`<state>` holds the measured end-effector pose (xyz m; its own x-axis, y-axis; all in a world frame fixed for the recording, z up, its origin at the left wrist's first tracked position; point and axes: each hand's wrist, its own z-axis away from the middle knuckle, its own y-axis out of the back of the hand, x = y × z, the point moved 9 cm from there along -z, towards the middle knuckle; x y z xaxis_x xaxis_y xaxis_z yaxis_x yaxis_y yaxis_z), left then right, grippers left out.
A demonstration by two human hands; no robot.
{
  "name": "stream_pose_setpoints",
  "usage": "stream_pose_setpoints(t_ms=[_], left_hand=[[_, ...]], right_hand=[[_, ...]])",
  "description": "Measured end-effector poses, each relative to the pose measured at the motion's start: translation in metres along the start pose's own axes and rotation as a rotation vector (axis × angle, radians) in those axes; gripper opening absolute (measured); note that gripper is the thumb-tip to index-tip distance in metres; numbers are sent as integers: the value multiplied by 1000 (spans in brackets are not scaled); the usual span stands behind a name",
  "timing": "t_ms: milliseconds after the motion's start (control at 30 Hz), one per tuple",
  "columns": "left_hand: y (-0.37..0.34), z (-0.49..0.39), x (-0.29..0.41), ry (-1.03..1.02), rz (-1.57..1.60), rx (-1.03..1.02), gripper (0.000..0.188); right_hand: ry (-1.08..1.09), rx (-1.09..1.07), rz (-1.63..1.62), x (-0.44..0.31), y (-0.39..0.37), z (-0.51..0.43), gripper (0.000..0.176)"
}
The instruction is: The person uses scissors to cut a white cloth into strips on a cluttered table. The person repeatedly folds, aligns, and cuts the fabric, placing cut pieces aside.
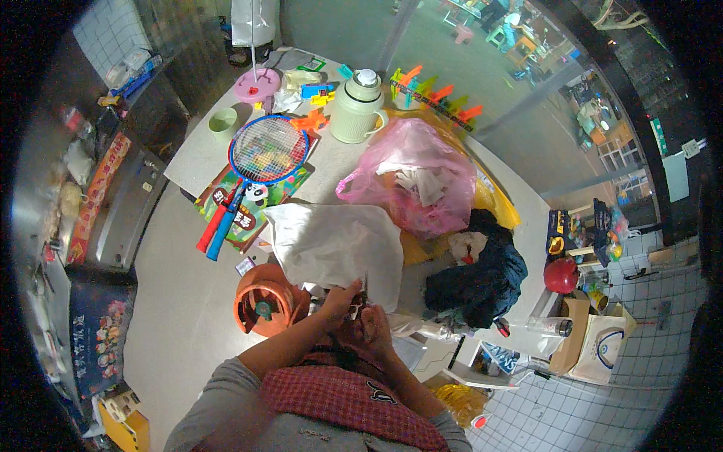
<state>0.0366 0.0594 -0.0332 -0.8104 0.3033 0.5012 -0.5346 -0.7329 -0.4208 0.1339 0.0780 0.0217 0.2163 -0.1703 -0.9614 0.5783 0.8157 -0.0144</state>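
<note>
My left hand (342, 302) is at the near edge of a white plastic bag (336, 240), its fingers pinched on the plastic. Just below and to the right, my right hand (374, 329) has its fingers curled. A small, partly metallic object (356, 309) shows between both hands; I cannot tell what it is or how the right hand grips it. Left of my hands is an orange gas cylinder (244, 308) with an open collar and a green valve (263, 309). A red checked apron (339, 395) covers my front.
Badminton rackets (270, 150) lie over a panda-printed box (257, 195). Behind the bag are a pale green thermos (356, 110) and a pink plastic bag (421, 181). Dark fabric or plastic (480, 277) lies right, near a clear bottle (548, 326). A green cup (223, 121) stands far left.
</note>
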Motion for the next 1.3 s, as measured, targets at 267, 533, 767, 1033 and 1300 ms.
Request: stream_pose_setpoints(t_ms=[267, 533, 767, 1033, 1300], left_hand=[[-3, -2, -7, -8, 68, -98, 28], [-13, 19, 11, -14, 238, -110, 23], [-13, 20, 13, 21, 177, -67, 24], [-12, 10, 9, 11, 128, -133, 24], [-20, 22, 26, 31, -35, -193, 26]], right_hand=[[-11, -92, 332, -54, -6, 0, 37], [-287, 34, -267, -53, -4, -2, 29], [77, 25, 89, -60, -5, -3, 39], [30, -168, 444, -35, -12, -5, 29], [-329, 202, -473, -60, -4, -7, 32]])
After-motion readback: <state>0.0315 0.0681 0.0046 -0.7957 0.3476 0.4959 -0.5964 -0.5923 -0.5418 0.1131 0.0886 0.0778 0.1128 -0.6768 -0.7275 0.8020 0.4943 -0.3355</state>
